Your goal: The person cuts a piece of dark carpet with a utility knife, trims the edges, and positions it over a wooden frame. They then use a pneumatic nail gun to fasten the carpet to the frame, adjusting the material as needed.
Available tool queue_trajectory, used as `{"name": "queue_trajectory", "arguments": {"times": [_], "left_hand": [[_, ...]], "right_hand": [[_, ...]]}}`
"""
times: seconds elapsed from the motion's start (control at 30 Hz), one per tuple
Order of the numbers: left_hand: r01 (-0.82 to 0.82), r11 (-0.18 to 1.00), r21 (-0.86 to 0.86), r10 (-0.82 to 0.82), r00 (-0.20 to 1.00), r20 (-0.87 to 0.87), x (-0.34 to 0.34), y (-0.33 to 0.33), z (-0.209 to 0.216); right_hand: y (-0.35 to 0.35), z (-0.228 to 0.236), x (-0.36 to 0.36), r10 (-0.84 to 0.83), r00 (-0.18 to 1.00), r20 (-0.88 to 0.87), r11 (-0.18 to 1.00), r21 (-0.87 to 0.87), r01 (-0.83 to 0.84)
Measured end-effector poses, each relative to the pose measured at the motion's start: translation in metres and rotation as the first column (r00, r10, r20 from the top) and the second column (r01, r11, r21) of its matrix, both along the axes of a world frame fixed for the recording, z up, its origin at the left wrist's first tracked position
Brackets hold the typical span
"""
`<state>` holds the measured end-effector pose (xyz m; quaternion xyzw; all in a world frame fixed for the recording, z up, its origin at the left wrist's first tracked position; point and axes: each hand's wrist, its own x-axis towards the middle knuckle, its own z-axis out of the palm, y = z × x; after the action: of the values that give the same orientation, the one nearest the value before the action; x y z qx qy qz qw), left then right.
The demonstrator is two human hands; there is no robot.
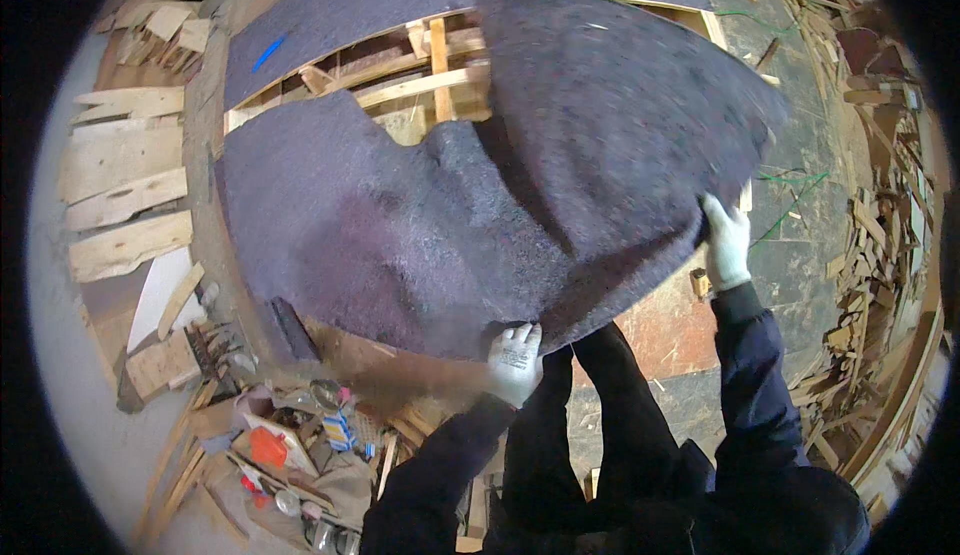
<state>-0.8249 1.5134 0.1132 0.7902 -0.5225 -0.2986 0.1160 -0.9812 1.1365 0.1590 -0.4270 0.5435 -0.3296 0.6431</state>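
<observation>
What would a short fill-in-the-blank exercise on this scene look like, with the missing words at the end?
1. The left grip and right grip both wear gloves coloured ____.
2. Of the two, the ____ grip is higher in the picture.
3. Both hold the same dark sheet by its ____.
4. The streak on the far dark panel is coloured ____.

Missing words: white; right; edge; blue.

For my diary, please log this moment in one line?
Left hand: gripping grey sheet, near edge | right hand: gripping edge farther right | sheet: rumpled, partly over wooden frame
</observation>
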Motion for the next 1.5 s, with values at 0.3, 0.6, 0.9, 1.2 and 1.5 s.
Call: {"name": "queue_trajectory", "arguments": {"times": [0.3,0.6,0.9,1.2,1.5], "left_hand": [[0.05,0.987,0.155,-0.072,0.988,0.14,-0.043,-0.008,-0.128],[-0.013,0.929,0.369,-0.037,0.991,0.129,-0.075,0.008,-0.204],[-0.464,0.745,0.48,0.621,0.745,-0.244,-0.122,-0.035,-0.268],[-0.922,0.086,0.379,0.95,0.19,0.247,-0.138,-0.062,-0.295],[-0.701,-0.528,0.479,0.778,-0.626,-0.059,-0.153,-0.058,-0.312]], "right_hand": [[0.092,-0.175,-0.184,-0.249,0.847,-0.469,0.888,0.239,0.393],[0.009,-0.249,-0.215,0.013,0.628,-0.778,1.0,-0.003,-0.025],[-0.165,-0.26,-0.189,0.151,0.309,-0.939,0.859,-0.03,-0.511],[-0.266,-0.35,-0.1,0.307,0.312,-0.899,0.781,0.05,-0.622],[-0.299,-0.393,-0.067,0.449,0.476,-0.757,0.823,0.142,-0.55]]}}
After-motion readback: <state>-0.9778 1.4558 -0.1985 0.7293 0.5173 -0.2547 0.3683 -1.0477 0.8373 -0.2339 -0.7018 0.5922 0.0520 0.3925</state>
